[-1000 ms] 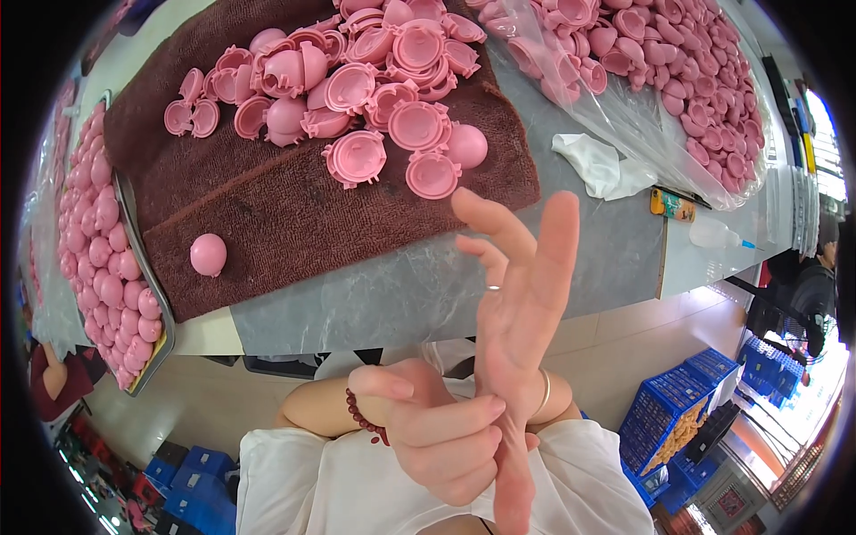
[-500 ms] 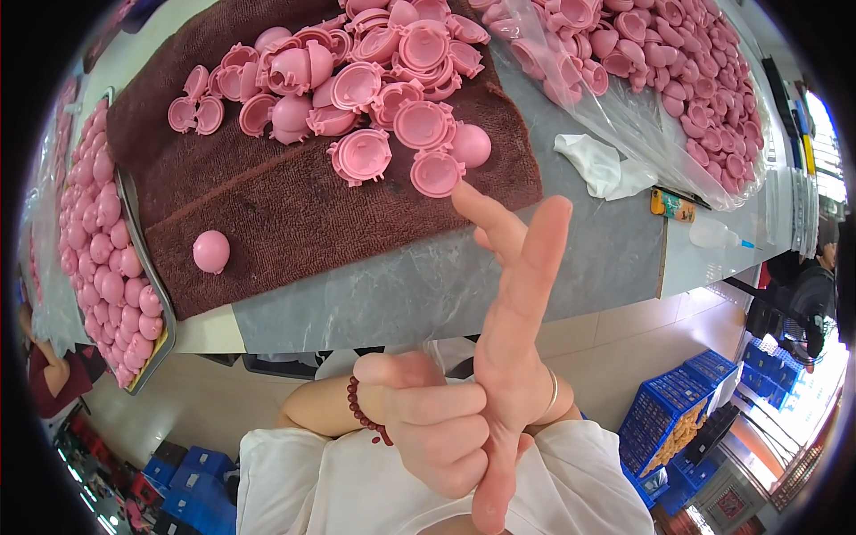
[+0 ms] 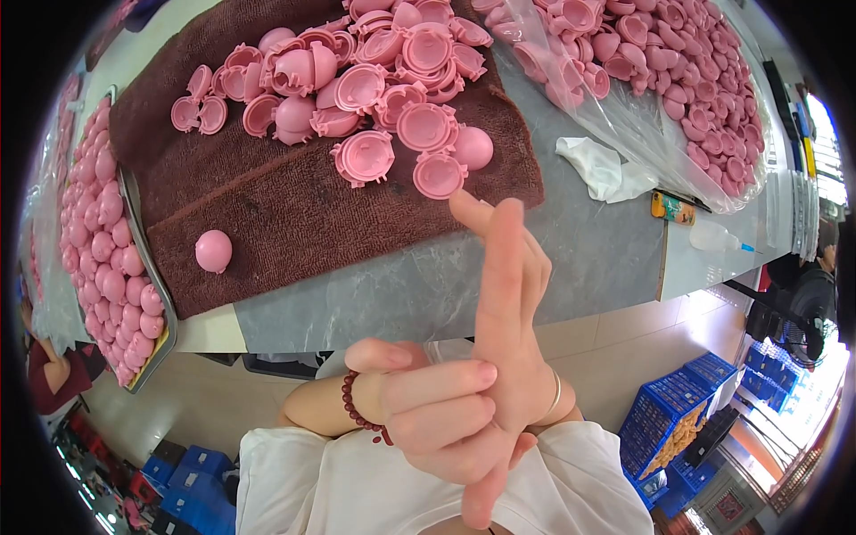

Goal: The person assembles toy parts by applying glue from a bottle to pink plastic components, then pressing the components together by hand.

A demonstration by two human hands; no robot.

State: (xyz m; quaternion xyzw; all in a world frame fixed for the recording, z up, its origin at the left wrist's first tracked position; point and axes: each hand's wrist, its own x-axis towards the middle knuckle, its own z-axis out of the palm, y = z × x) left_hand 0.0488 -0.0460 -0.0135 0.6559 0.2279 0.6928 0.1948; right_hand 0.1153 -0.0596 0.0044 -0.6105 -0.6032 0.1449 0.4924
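Note:
My left hand (image 3: pixel 437 406), with a dark red bead bracelet at its wrist, has its bent fingers pressed against the palm of my right hand (image 3: pixel 513 339). My right hand is open and turned partly side-on, its fingers stretched toward the table and its thumb pointing down. A thin bangle circles that wrist. Neither hand holds a pink piece. Just beyond the right fingertips lies an open pink round shell (image 3: pixel 439 176) on a brown towel (image 3: pixel 294 223). Beside it rests a pink ball (image 3: pixel 473 148). Another closed pink ball (image 3: pixel 213 251) sits alone at the towel's left.
Many open pink shells (image 3: pixel 360 87) are heaped at the towel's far side. A tray (image 3: pixel 147 259) of pink balls stands left. At the right lie a clear bag (image 3: pixel 615 107) of shells, a white cloth (image 3: pixel 602 169) and a small bottle (image 3: pixel 713 236). Blue crates (image 3: pixel 673 401) stand on the floor.
My right hand has turned more side-on, its fingers drawing together and shifting slightly left. My left fingers have loosened a little against the right palm. The pink pieces stay where they were.

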